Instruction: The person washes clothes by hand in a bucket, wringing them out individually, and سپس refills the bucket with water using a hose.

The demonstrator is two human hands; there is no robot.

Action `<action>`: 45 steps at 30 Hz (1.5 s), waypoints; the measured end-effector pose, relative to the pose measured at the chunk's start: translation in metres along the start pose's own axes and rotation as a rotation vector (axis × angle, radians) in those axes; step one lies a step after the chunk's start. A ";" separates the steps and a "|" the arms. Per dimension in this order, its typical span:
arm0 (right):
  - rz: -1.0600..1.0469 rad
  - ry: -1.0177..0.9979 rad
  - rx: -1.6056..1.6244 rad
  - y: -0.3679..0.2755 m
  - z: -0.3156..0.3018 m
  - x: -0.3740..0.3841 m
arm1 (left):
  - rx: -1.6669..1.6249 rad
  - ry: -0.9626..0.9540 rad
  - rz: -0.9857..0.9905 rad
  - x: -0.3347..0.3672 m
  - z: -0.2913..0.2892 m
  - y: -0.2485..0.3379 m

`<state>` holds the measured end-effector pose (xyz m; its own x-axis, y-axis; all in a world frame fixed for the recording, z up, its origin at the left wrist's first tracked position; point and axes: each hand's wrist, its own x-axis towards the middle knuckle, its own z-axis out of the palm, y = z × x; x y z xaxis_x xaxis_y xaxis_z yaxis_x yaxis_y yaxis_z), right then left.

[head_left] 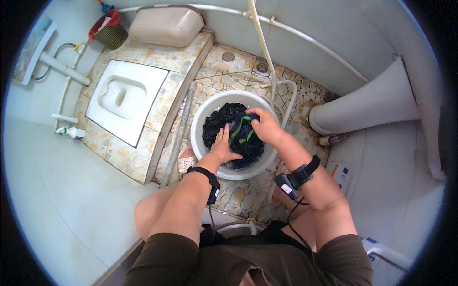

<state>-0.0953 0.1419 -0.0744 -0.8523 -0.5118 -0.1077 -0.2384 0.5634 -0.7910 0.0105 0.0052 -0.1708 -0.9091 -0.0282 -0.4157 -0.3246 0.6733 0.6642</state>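
A white round basin [198, 125] stands on the floor in front of me with wet dark clothing [219, 117] in it. Over the basin's right side, my right hand [265, 125] grips a dark piece of that clothing with bright green trim [242, 125], fingers closed round its edge. My left hand [223, 148] lies on the dark clothing at the basin's near left, fingers spread and pointing away from me. Its palm side is hidden. Each of my forearms wears a black strap with a small device.
A white hose [261, 35] hangs down behind the basin. To the left, a squat toilet [121, 95] is set in a raised tiled step. A sink pedestal [367, 102] stands at right. A spray bottle [71, 132] and a bin [109, 33] are farther left.
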 end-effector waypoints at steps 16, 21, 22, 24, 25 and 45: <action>-0.341 0.183 0.624 -0.215 -0.125 -0.100 | -0.414 0.681 0.464 0.012 -0.029 0.042; -0.088 0.431 0.493 -0.060 -0.156 -0.084 | -1.530 0.510 0.231 -0.046 -0.089 0.128; 0.068 0.410 0.354 -0.035 -0.137 -0.078 | -1.514 0.523 0.233 -0.053 -0.095 0.128; 0.182 0.310 -0.100 -0.002 -0.105 -0.075 | -1.555 0.460 0.237 -0.054 -0.101 0.130; 0.080 0.300 -0.154 -0.003 -0.089 -0.075 | -1.543 0.465 0.234 -0.056 -0.099 0.129; -0.004 0.326 0.939 -0.054 -0.038 -0.040 | -1.329 0.132 0.098 -0.066 -0.111 0.100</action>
<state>-0.0658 0.1568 -0.0046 -0.9722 -0.2299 -0.0445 0.1037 -0.2522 -0.9621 0.0087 -0.0071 -0.0079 -0.9369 -0.1431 -0.3189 -0.1941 -0.5456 0.8152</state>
